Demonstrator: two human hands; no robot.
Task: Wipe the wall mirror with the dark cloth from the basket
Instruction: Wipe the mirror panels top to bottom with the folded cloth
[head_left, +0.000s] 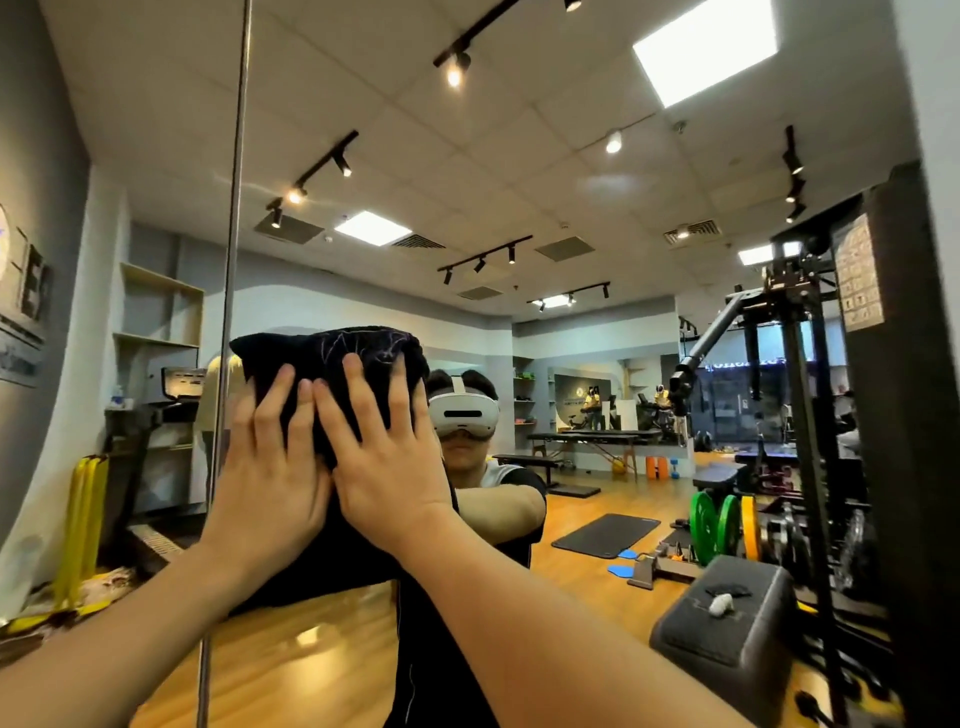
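Together two flat, open-fingered hands, left (270, 467) and right (387, 457), press one dark cloth (332, 358) against the mirror (571, 182)

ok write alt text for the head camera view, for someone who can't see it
Both hands, the left hand and the right hand, press a dark cloth flat against a wall mirror, fingers spread and straight. The mirror reflects a gym with a wooden floor, ceiling lights and weight equipment, and the person wearing a white headset.

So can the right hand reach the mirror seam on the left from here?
Probably yes. The right hand presses the cloth flat on the mirror, and the seam runs just beyond the left hand, which it must pass.
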